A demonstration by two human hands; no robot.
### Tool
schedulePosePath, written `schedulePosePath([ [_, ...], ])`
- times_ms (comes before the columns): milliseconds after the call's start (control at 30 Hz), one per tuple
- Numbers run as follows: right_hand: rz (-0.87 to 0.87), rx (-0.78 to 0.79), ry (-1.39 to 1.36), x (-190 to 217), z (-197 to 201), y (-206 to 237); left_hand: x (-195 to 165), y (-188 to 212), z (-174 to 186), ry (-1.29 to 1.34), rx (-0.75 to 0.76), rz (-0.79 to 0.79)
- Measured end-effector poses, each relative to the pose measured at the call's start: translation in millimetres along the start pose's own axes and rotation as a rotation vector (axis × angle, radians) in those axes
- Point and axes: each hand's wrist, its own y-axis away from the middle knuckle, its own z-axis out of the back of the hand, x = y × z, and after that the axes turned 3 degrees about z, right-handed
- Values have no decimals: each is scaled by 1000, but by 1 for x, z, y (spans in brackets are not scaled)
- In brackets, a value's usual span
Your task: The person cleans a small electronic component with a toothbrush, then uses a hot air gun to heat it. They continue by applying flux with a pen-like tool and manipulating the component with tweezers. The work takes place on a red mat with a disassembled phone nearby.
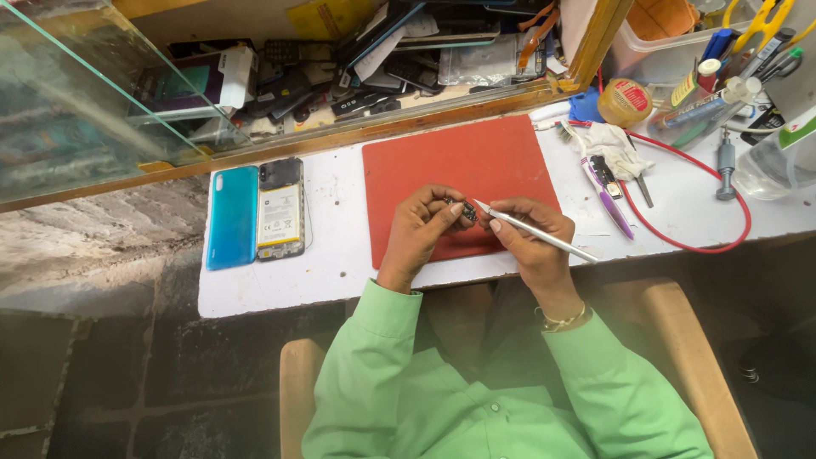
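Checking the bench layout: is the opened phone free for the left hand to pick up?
Probably not right away: the left hand holds a small dark part. Nothing lies between it and the opened phone.

The red mat looks like matt rubber or soft plastic, smooth and without shine. Around it the white tabletop is a dull painted surface, scuffed and smudged. Left of the mat lies a glossy blue plastic phone back cover, and just beside that an opened phone with a paper-labelled battery. Over the mat, the right hand holds a slim tool of smooth, satin metal. Right of the mat lie a crumpled white cloth and a shiny red cable. Behind the mat run a varnished wooden rail and clear glass. The sleeves are soft green cloth.
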Motion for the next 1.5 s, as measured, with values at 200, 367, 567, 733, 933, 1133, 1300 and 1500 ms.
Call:
schedulePosePath([
  [200, 59, -48, -18, -7, -1, -3, 0, -1, 0, -20, 8, -7],
  [367, 38, -50, -42, -7, -2, -3, 0, -1, 1, -57, 21, -3],
  [567, 57, -25, -23, -4, -5, -3, 0, -2, 1, -84, 8, -2],
  [733, 40, -48, 139, 1, -6, -2, -1, -2, -1, -101, 7, 2],
  [933, 36, -49, 184, 4, -8, -2, -3, -1, -2, -119, -2, 13],
  [1133, 46, -32, 145, 5, -9, -3, -3, -1, -1, -119, -3, 9],
  [1300, 28, -34, 115, 3, -8, -3, -3, -1, -2, -109, -2, 13],
  [1500, 23, -43, 88, 2, -9, -3, -3, -2, -2, -119, -5, 16],
])
